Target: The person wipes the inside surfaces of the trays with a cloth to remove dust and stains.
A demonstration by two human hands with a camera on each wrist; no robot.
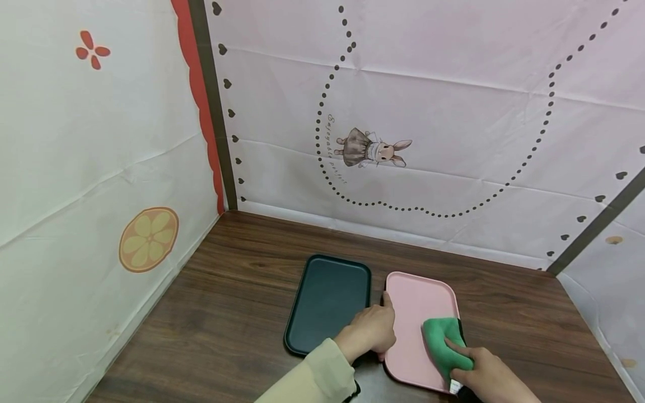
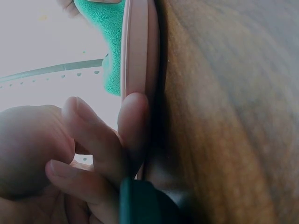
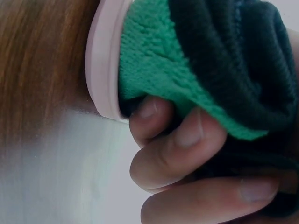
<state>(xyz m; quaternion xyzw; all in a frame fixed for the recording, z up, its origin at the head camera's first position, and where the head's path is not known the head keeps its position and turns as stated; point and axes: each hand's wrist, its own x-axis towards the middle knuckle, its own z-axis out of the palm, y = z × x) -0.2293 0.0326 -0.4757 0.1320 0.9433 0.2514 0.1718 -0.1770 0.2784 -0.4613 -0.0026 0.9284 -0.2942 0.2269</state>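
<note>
A pink tray (image 1: 410,313) lies on the table, and my left hand (image 1: 372,331) rests at its left edge. The left index finger stretches forward along the rim, and in the left wrist view a fingertip (image 2: 134,109) presses the tray's outer side. My right hand (image 1: 486,370) grips a green cloth (image 1: 443,341) with dark edging, bunched over the tray's near right part. In the right wrist view, the curled fingers (image 3: 180,154) hold the folded cloth (image 3: 149,56) close to the tray's rim (image 3: 105,60).
A dark green tray (image 1: 330,302) lies to the left of the pink one, partly behind my left forearm. Both sit on a brown wood-grain table (image 1: 211,313). Printed fabric walls (image 1: 282,101) enclose the table at the back and sides.
</note>
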